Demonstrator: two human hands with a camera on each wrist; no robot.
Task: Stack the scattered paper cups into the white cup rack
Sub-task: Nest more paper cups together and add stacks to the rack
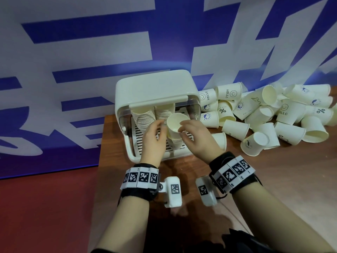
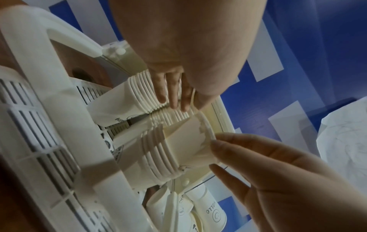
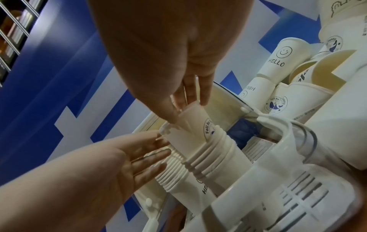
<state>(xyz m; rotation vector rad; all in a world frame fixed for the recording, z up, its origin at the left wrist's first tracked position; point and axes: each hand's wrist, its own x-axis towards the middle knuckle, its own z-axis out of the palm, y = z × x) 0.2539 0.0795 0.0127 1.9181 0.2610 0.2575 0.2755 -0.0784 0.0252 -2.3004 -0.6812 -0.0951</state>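
The white cup rack [image 1: 156,92] stands on the table with its clear lid raised, and nested cup stacks [image 1: 144,117] lean inside it. My right hand [image 1: 182,127] pinches the rim of a paper cup [image 1: 176,125], whose base sits in the top of the front stack [image 1: 176,143]. In the right wrist view, the right hand [image 3: 188,109] holds the cup [image 3: 190,124] by thumb and fingers. My left hand [image 1: 161,125] is open, and its straight fingers [image 2: 172,97] rest against the rims of the neighbouring stacks [image 2: 143,94].
A big pile of loose paper cups [image 1: 264,115] lies on the wooden table [image 1: 255,179] right of the rack, some printed HELLO. The table's left edge runs just left of the rack. A blue and white wall stands close behind.
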